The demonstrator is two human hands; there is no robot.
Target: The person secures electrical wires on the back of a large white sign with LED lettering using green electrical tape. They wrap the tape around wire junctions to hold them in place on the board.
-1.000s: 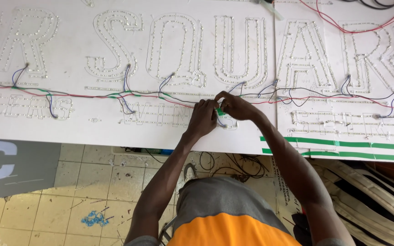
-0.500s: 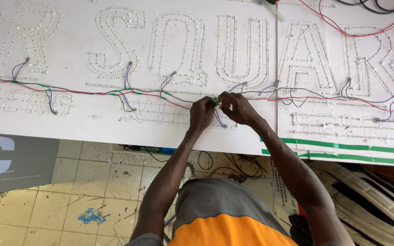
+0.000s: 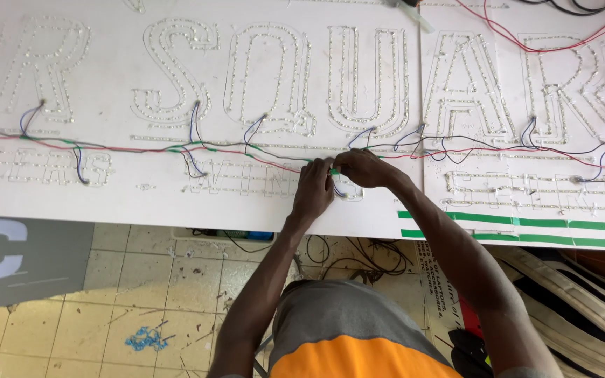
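A large white sign board (image 3: 176,203) lies flat before me, its big letters outlined with rows of small clear lights. Red, black and blue wires (image 3: 197,149) run across it from letter to letter, with green tape wraps at several joints. My left hand (image 3: 314,193) and my right hand (image 3: 363,168) meet over the board's lower middle. Both pinch the same wire joint, where a bit of green tape (image 3: 332,171) shows between the fingertips.
A second white panel (image 3: 526,182) butts against the board on the right, with green tape strips (image 3: 526,224) along its lower edge. Below lie a tiled floor (image 3: 141,294), loose cables (image 3: 358,255), a grey panel (image 3: 22,259) at left and white strips (image 3: 568,308) at right.
Both hands have stayed on the same wire joint, with only small finger movements. The view has shifted slightly.
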